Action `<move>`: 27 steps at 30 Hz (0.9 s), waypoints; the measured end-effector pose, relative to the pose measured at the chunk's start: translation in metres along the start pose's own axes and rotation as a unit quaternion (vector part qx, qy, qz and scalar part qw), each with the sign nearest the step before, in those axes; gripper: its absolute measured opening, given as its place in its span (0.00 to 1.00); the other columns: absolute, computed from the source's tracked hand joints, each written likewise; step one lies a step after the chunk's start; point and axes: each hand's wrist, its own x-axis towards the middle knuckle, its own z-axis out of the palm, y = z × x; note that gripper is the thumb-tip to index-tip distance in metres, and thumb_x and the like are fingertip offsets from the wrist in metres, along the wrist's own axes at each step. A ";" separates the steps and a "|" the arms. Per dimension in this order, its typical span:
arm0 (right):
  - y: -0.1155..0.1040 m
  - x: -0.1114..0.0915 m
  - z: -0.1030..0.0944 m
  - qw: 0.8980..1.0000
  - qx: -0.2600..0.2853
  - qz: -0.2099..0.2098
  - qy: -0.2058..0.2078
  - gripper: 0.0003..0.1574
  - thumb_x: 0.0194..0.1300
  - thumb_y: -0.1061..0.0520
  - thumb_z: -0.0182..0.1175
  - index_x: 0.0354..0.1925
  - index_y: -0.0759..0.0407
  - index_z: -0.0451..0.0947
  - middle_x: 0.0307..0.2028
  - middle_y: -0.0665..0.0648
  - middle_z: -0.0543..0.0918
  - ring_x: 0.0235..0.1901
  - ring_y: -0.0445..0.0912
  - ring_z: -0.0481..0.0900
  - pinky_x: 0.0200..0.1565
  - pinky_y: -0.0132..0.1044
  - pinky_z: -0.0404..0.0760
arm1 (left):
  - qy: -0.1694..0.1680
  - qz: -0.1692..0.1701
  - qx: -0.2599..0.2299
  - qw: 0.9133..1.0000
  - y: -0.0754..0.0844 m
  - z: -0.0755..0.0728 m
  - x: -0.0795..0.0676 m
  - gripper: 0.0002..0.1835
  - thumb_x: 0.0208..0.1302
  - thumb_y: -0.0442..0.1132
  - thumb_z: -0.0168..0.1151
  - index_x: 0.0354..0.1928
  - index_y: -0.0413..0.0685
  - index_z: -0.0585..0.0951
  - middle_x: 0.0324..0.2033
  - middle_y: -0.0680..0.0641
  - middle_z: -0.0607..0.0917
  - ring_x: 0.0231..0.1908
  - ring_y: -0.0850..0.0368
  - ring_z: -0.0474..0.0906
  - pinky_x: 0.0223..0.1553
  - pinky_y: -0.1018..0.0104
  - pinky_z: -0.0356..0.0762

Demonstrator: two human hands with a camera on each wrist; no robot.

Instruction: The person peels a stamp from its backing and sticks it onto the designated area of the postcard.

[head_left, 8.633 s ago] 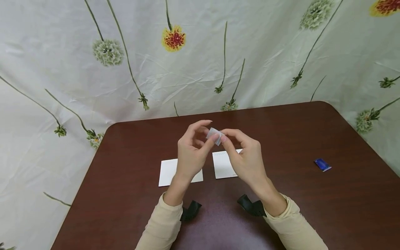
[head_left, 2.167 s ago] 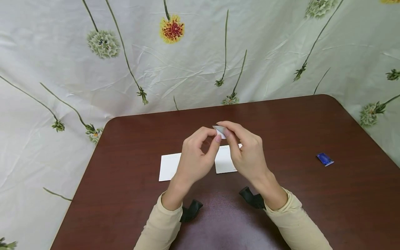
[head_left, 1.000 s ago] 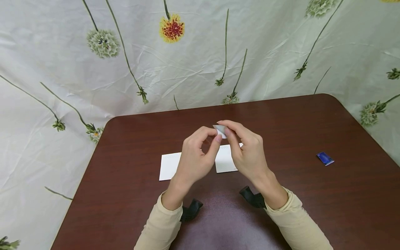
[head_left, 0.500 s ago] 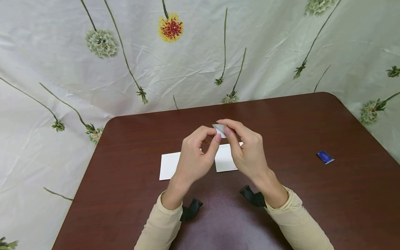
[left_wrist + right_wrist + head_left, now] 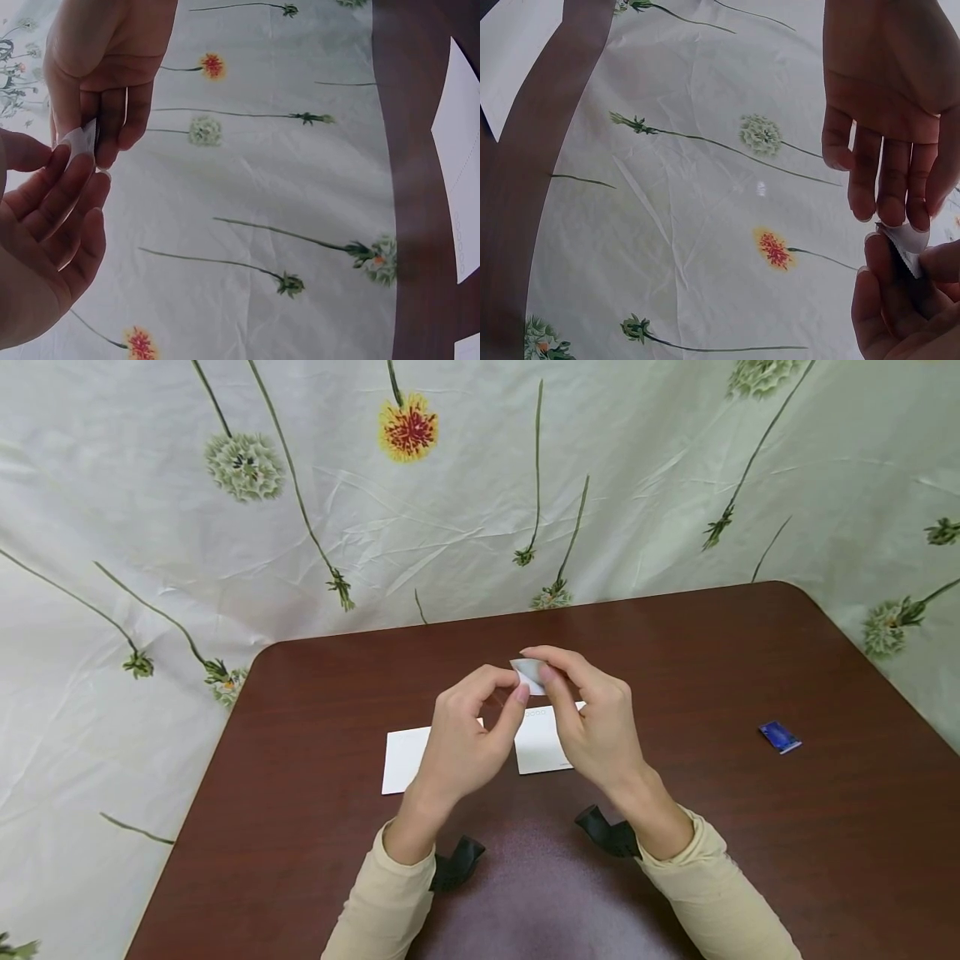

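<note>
A small white piece of paper (image 5: 531, 677) with a greyish flap is held up above the table between both hands. My left hand (image 5: 471, 727) pinches its left edge between thumb and forefinger. My right hand (image 5: 600, 722) pinches its right side, thumb against the flap and forefinger curved over the top. In the right wrist view the paper piece (image 5: 911, 244) shows a serrated edge and a curled-back layer. The left wrist view shows the same paper (image 5: 77, 144) partly hidden by fingers.
Behind and below the hands, two white cards lie on the dark red table (image 5: 300, 827): a left card (image 5: 403, 760) and a right card (image 5: 540, 745) with a row of small printed marks. A small blue packet (image 5: 780, 737) lies at right. A floral cloth (image 5: 465, 510) hangs behind.
Over several seconds the piece has been turned, and it now shows a greyish flap; the left fingers have closed in. In the last second the hands stay almost still.
</note>
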 end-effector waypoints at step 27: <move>0.000 0.000 -0.001 1.000 -0.003 0.007 0.006 0.13 0.64 0.73 0.55 0.46 0.68 0.79 0.36 0.58 0.85 0.30 0.44 0.81 0.31 0.29 0.76 | -0.027 -0.004 -0.009 1.000 -0.001 -0.005 0.000 0.03 0.62 0.29 0.58 0.33 0.39 0.81 0.25 0.50 0.79 0.24 0.62 0.73 0.21 0.64 0.72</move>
